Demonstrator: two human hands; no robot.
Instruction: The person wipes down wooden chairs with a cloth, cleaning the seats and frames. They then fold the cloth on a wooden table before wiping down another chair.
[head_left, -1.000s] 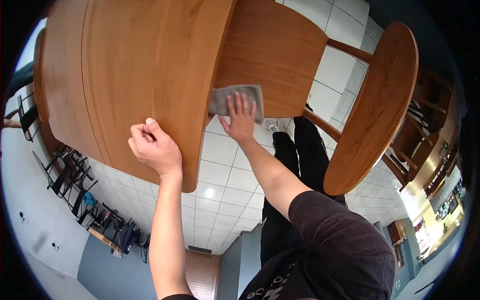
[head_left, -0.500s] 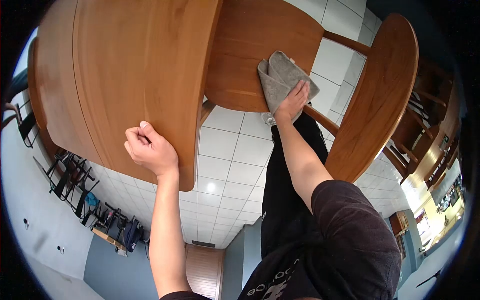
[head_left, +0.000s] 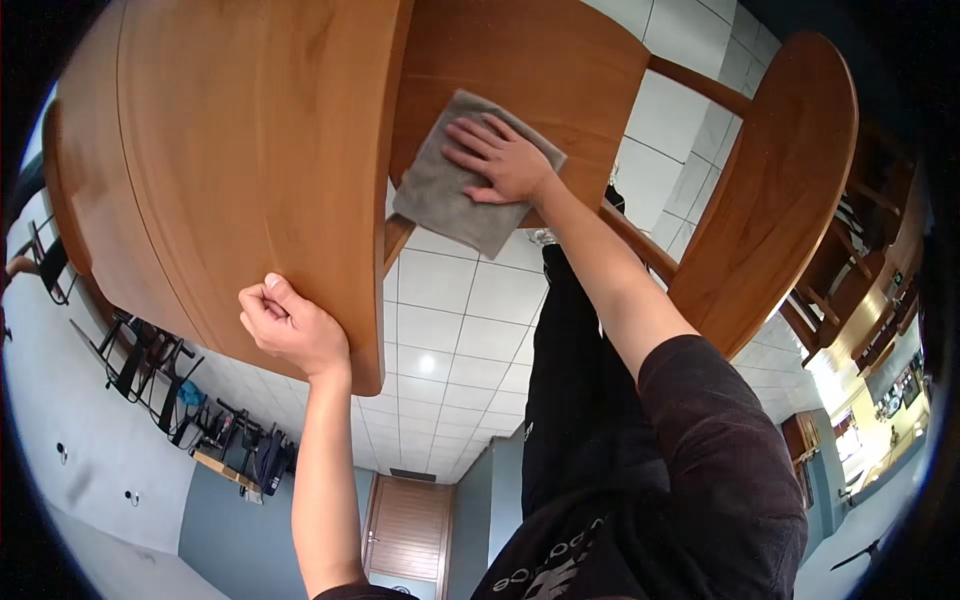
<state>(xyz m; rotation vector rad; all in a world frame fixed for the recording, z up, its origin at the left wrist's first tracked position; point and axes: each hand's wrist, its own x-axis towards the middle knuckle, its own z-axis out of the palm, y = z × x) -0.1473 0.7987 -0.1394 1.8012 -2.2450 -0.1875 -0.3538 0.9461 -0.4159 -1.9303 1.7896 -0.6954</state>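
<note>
- My right hand [head_left: 500, 168] lies palm down on a grey cloth [head_left: 435, 195], fingers spread and pressing rather than gripping.
- The cloth is at the upper centre of the frame, on the wooden chair seat [head_left: 520, 60], its lower part hanging past the seat's edge above the tiled floor [head_left: 430, 325].
- My left hand [head_left: 293, 325] is curled into a loose fist at the desk [head_left: 250, 140], left of centre; nothing shows in its grasp.
- To wipe this seat well, I judge that I want even pressure through the whole palm, overlapping strokes, and the overhanging cloth drawn back so that more of it meets the wood.
- White lettering [head_left: 550, 568] on my black T-shirt [head_left: 720, 450], at the bottom, appears upside down; I make out perhaps "ance", the rest lost in folds.
- I can read no label on the cloth.
</note>
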